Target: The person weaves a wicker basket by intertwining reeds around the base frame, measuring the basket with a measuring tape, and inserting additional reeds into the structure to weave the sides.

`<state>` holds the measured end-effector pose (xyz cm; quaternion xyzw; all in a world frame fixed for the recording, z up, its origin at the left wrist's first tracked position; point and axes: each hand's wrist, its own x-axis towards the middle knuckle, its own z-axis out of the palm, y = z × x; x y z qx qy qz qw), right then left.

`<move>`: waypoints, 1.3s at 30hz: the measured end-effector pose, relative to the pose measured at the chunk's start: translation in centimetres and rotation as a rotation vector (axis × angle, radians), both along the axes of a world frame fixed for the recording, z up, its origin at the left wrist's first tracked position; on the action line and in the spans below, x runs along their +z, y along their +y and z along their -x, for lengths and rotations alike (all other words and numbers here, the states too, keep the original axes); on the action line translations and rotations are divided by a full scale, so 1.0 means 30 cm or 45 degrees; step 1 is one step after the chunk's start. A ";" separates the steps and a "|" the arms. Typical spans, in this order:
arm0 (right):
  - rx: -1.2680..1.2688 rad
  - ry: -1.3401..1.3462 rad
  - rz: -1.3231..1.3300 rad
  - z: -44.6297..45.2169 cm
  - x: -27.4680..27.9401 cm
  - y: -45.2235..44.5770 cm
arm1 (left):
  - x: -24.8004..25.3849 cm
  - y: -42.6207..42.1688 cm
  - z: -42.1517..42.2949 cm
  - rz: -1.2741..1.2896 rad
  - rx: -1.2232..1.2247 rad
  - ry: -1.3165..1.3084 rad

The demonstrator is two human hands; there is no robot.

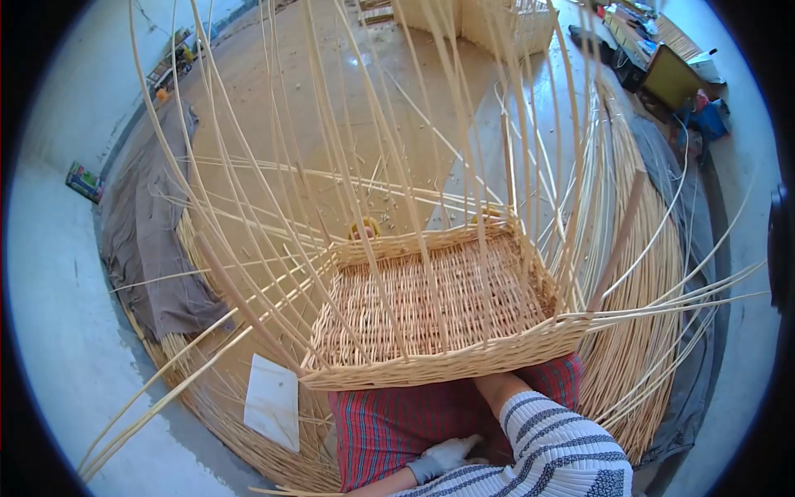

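A rectangular wicker basket [447, 366] with low woven sides rests over my lap. Long thin willow stakes [406, 190] rise from its edges, and more rods stick out sideways from its corners. My left hand [447, 458], in a pale glove with a grey cuff, lies on the red checked cloth [373, 427] over my legs. Its fingers look stretched out, and I see nothing in them. My right arm, in a striped sleeve [555, 422], reaches under the basket's front edge. The right hand itself is hidden below the basket.
Loose willow rods [633, 348] lie in a thick bundle on the right. Grey cloth [149, 224] covers rods at the left, near a white sheet [272, 402]. Woven panels [505, 29] stand at the back, and clutter [679, 74] lines the right wall.
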<state>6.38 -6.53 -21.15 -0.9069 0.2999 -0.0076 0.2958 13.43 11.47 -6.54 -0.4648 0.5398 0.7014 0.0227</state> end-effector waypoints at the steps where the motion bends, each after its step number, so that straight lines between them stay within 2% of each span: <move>1: 0.015 0.049 -0.003 -0.005 0.012 -0.002 | -0.016 0.001 0.000 0.029 -0.014 0.001; 5: 0.070 0.245 -0.009 -0.193 0.089 0.078 | -0.049 0.045 0.005 0.107 0.061 0.033; 8: 0.100 0.375 -0.023 -0.282 0.124 0.183 | -0.099 0.079 0.000 0.327 0.320 -0.048; 9: 0.109 0.414 -0.030 -0.272 0.173 0.181 | -0.102 0.075 -0.008 0.357 0.307 -0.054; 10: 0.097 0.407 -0.006 -0.233 0.223 0.204 | -0.099 0.078 -0.015 0.487 0.460 -0.178; 11: 0.086 0.322 -0.156 -0.184 0.347 0.230 | -0.091 0.084 -0.021 0.611 0.623 -0.296; 13: 0.046 0.076 -0.325 -0.064 0.521 0.257 | -0.067 0.084 -0.074 0.494 0.537 -0.601; 14: -0.058 -0.211 -0.298 0.008 0.607 0.259 | -0.032 0.095 -0.084 0.685 0.717 -0.500; 15: -0.291 -0.454 -0.368 0.096 0.700 0.272 | 0.002 0.114 -0.081 0.859 0.902 -0.390; 16: -0.432 -0.678 -0.379 0.151 0.747 0.275 | 0.014 0.111 -0.092 0.638 1.126 -0.063; 17: -0.457 -0.765 -0.624 0.195 0.832 0.275 | 0.072 0.086 -0.088 0.397 1.344 0.268; 18: -0.402 -0.948 -0.731 0.225 0.799 0.267 | 0.138 0.075 -0.066 0.456 1.332 0.469; 19: -0.289 -0.812 -0.668 0.256 0.766 0.259 | 0.241 0.051 -0.052 0.520 1.320 0.662; 21: -0.349 -0.728 -0.816 0.245 0.908 0.315 | 0.305 -0.010 -0.020 0.839 1.269 0.753; 23: -0.479 -0.766 -0.902 0.236 1.004 0.303 | 0.299 -0.043 -0.080 0.412 1.274 0.967; 24: -0.395 -0.718 -0.576 0.234 1.035 0.281 | 0.359 -0.059 -0.103 0.447 1.152 0.862; 25: -0.269 -0.562 -0.290 0.241 1.104 0.257 | 0.431 -0.070 -0.131 0.462 1.157 0.850; 26: -0.148 -0.624 -0.143 0.250 1.133 0.224 | 0.513 -0.079 -0.167 0.519 1.077 0.730; 27: -0.135 -0.477 0.080 0.262 1.204 0.189 | 0.572 -0.099 -0.217 0.570 0.999 0.608; 28: -0.216 -0.648 0.039 0.275 1.245 0.139 | 0.596 -0.134 -0.297 0.822 1.120 0.644; 29: -0.237 -0.633 0.365 0.307 1.250 0.023 | 0.616 -0.178 -0.407 1.082 1.228 0.682; 30: -0.327 -0.504 0.481 0.338 1.327 -0.057 | 0.644 -0.223 -0.551 1.336 1.375 0.355; 31: -0.352 -0.563 0.659 0.385 1.359 -0.157 | 0.738 -0.242 -0.637 1.353 1.509 0.512; 32: -0.392 -0.443 0.803 0.446 1.398 -0.263 | 0.759 -0.283 -0.770 1.558 1.593 0.431; 33: -0.434 -0.320 0.945 0.488 1.434 -0.340 | 0.732 -0.331 -0.929 1.627 1.734 0.261; 34: -0.440 -0.323 0.955 0.499 1.453 -0.378 | 0.684 -0.375 -1.050 1.692 1.872 0.088; 35: -0.465 -0.310 0.895 0.503 1.468 -0.413 | 0.648 -0.411 -1.095 1.703 1.867 0.100; 37: -0.503 -0.294 0.840 0.483 1.479 -0.463 | 0.609 -0.471 -1.141 1.250 2.013 0.181; 39: -0.524 -0.187 0.803 0.440 1.449 -0.479 | 0.632 -0.467 -1.111 1.263 1.984 0.338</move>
